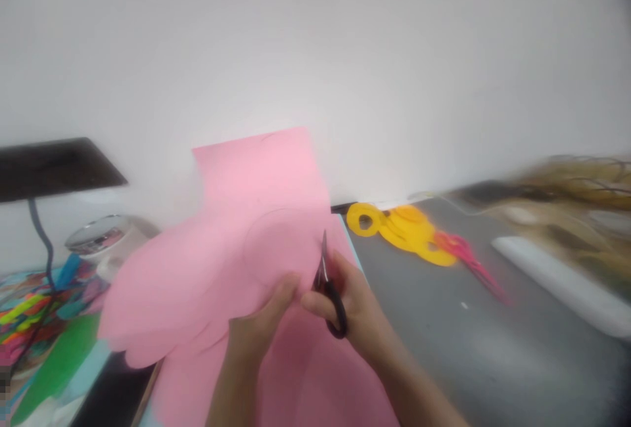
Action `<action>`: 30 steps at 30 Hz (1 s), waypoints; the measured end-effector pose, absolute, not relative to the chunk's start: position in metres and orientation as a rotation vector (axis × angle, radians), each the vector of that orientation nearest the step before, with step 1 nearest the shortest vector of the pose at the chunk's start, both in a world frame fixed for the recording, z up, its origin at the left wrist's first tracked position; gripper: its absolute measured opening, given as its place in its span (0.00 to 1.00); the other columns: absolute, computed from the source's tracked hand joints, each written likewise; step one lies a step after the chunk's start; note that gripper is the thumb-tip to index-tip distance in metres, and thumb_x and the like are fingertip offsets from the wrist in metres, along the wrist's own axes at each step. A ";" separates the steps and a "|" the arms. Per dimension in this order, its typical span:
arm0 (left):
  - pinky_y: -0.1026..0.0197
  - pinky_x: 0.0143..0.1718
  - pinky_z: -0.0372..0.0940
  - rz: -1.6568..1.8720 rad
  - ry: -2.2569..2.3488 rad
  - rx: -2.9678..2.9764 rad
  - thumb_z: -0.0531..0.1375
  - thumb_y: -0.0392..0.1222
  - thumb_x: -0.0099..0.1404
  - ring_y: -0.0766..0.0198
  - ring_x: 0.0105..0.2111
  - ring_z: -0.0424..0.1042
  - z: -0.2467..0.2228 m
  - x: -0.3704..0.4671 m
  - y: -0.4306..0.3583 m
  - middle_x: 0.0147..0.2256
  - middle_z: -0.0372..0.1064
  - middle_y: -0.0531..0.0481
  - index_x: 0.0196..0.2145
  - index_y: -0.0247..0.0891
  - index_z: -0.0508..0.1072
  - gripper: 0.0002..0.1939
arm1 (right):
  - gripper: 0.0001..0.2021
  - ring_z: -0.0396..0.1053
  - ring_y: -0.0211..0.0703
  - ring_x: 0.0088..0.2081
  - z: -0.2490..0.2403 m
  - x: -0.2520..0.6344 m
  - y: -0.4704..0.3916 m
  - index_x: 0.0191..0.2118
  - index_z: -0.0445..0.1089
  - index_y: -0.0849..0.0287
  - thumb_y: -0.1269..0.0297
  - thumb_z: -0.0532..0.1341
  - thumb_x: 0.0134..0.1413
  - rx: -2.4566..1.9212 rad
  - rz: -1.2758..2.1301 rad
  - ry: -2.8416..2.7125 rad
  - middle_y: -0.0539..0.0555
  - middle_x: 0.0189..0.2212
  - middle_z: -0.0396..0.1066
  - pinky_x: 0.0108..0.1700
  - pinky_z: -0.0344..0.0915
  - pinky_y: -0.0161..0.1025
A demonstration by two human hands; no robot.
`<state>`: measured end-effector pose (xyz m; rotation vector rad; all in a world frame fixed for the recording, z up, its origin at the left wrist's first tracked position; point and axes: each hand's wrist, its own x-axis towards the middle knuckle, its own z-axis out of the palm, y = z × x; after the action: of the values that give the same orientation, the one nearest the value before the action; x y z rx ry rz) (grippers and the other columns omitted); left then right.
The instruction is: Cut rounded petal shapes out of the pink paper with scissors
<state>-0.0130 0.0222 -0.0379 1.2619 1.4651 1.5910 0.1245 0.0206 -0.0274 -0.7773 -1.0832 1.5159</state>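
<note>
A large sheet of pink paper [266, 184] with a faint circle drawn on it stands up in front of me, its left part cut into a rounded outline. My left hand [269, 315] pinches its lower edge near the middle. In my right hand [350, 302] is a pair of scissors with black handles [336, 312], blades pointing up at the paper just right of the circle. The blades look nearly closed. More pink paper [315, 374] lies beneath both hands.
Yellow cut-out rings [409, 233] and pink scissors [473, 263] lie on the grey table [434, 348] at right, near a white roll [566, 286]. Colourful scraps [24, 315], green paper [62, 361] and a round white object [106, 240] are at left.
</note>
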 end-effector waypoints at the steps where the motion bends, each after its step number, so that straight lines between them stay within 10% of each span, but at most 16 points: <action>1: 0.47 0.49 0.67 1.561 1.506 1.253 0.70 0.46 0.47 0.51 0.36 0.76 -0.038 -0.013 0.022 0.28 0.76 0.48 0.29 0.40 0.79 0.11 | 0.20 0.54 0.33 0.25 -0.027 0.124 0.020 0.33 0.60 0.58 0.64 0.72 0.38 -0.782 1.516 -1.087 0.44 0.23 0.60 0.26 0.53 0.31; 30: 0.46 0.48 0.69 1.541 1.486 1.253 0.70 0.45 0.47 0.51 0.35 0.77 -0.040 -0.016 0.023 0.25 0.76 0.48 0.25 0.41 0.79 0.07 | 0.23 0.53 0.34 0.24 -0.025 0.124 0.020 0.30 0.58 0.56 0.59 0.73 0.35 -0.856 1.495 -1.098 0.44 0.22 0.60 0.25 0.52 0.32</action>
<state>-0.0160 0.0233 -0.0398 1.2532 1.4864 1.5413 0.1238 0.0196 -0.0251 -0.8557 -1.0976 1.4949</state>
